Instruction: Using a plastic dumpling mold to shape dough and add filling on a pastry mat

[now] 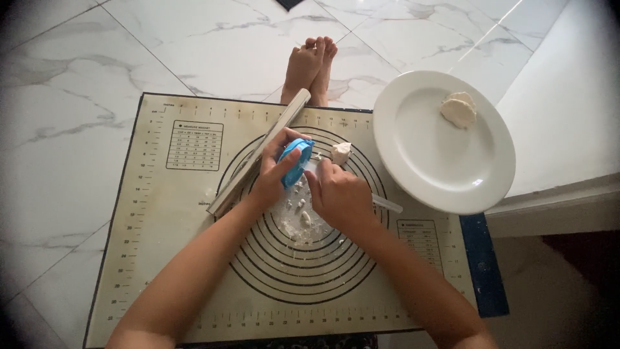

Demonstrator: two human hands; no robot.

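My left hand (274, 173) holds a blue round dumpling press (295, 161) tilted on edge above a beige baking mat (168, 245) with black ring markings. My right hand (337, 194) is closed around a thin clear tool whose handle (387, 204) sticks out to the right; its working end touches the press. A small lump of white dough (340, 152) lies just beyond my right hand. Dough crumbs (302, 220) are scattered on the mat beneath both hands.
A wooden rolling pin (258, 154) lies diagonally on the mat left of my hands. A white plate (426, 161) with a folded piece of dough (458, 110) sits at the right, overlapping the mat. Bare feet (311, 68) rest on the marble floor beyond the mat.
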